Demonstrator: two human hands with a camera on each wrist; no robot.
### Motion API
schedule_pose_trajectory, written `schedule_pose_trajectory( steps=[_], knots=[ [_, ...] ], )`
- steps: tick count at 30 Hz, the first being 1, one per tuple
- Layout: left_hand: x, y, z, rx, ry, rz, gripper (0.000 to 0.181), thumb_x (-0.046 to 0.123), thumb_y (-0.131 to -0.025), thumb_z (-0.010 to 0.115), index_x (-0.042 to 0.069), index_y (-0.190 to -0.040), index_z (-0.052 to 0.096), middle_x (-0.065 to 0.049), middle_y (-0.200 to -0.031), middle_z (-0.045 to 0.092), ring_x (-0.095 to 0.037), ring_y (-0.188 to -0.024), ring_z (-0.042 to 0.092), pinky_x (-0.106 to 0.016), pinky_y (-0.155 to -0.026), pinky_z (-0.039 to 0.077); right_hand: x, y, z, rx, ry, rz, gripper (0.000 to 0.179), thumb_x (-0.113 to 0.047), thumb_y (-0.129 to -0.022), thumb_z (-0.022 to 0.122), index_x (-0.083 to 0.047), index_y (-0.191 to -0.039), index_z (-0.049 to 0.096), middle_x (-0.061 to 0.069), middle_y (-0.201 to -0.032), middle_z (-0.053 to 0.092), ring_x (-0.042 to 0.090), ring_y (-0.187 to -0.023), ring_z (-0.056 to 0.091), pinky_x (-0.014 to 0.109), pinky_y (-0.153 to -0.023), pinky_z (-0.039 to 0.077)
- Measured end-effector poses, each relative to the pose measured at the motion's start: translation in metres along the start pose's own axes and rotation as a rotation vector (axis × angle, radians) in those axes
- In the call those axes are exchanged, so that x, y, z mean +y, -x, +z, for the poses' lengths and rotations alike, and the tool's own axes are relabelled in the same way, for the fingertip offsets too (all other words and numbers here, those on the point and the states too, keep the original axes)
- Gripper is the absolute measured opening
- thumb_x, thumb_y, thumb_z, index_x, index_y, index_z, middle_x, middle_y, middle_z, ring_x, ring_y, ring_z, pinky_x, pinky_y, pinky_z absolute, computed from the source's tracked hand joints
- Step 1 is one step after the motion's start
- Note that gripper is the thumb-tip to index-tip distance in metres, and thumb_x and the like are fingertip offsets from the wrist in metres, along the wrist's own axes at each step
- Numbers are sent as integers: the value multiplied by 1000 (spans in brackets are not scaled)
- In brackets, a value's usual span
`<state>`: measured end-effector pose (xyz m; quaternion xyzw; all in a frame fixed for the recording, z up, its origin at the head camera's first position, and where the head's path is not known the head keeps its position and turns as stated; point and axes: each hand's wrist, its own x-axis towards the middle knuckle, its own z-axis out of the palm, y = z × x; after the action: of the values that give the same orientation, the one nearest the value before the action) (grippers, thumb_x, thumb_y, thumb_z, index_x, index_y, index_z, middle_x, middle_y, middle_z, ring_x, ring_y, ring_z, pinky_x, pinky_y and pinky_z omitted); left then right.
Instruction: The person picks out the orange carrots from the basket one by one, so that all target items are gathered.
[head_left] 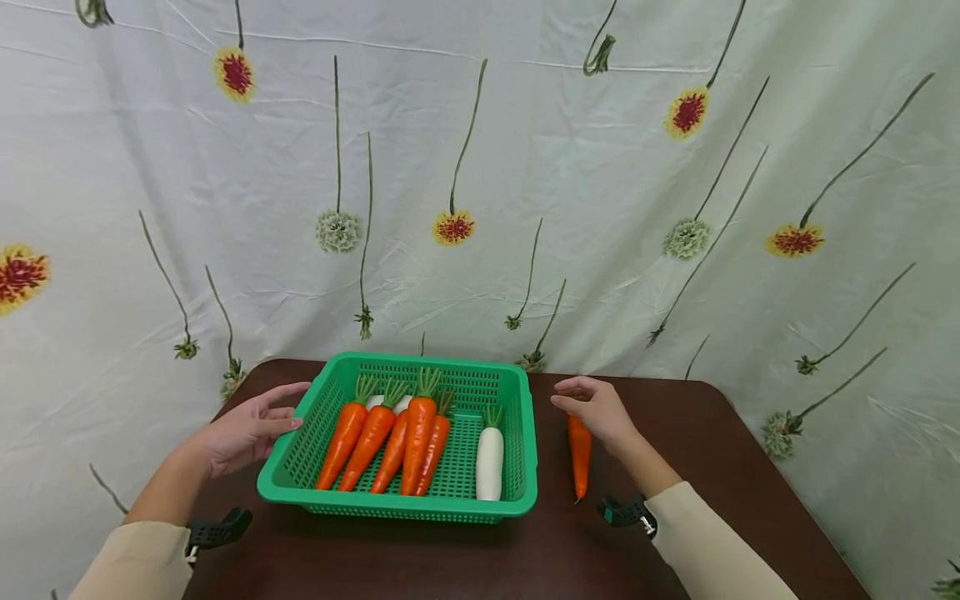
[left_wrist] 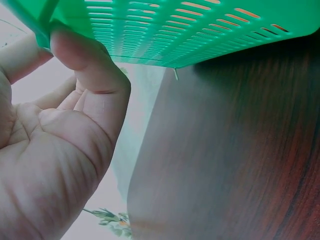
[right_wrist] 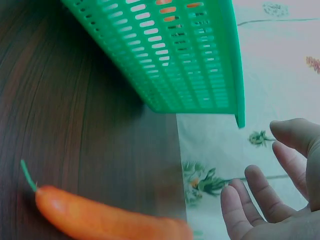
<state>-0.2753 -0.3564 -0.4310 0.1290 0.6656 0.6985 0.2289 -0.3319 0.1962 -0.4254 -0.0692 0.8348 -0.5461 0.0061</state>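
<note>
A green perforated plastic basket [head_left: 300, 483] sits on the dark table. Inside, several orange carrots [head_left: 375, 446] with green tops lean side by side on the left, partly covering white radishes [head_left: 402, 404]. Another white radish [head_left: 490, 467] lies apart at the right. My left hand [head_left: 243, 433] is at the basket's left rim, thumb and fingertips touching it from outside. Beyond the right wall, my right hand [head_left: 597, 410] is held in the air with loosely bent fingers and nothing in them. A loose carrot [right_wrist: 110, 215] lies on the table below it, its upper end hidden in the head view.
The brown wooden table [head_left: 360, 558] has rounded far corners. A pale cloth [head_left: 525, 167] with printed flowers hangs directly behind it and round the sides. Black straps with small devices [head_left: 217, 529] are on both wrists.
</note>
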Motion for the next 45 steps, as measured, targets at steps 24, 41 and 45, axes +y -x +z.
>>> schedule_pose_trajectory(
  steps=[24,41,45],
  knots=[
    [-3,1,2,-13,51,28,73,3,-107,49,14,-163,4,-1,-129,69,-24,-112,73,-50,-93,60,-27,-1,17,-120,-85,1,40,-23,-97,73,0,-129,67,16,-130,65,36,-118,65,40,-97,61],
    [-2,0,2,-9,53,29,70,2,-107,47,15,-162,7,-1,-130,70,-25,-111,73,-50,-93,60,-50,-11,17,-175,-140,-2,42,-23,-100,68,1,-135,62,18,-135,62,41,-126,59,43,-105,56],
    [-3,0,1,-12,55,31,71,2,-107,47,14,-162,6,0,-129,70,-24,-110,73,-50,-92,60,-59,-15,19,-203,-145,-22,42,-23,-98,71,-1,-133,62,19,-137,61,37,-126,59,39,-103,58]
  ],
)
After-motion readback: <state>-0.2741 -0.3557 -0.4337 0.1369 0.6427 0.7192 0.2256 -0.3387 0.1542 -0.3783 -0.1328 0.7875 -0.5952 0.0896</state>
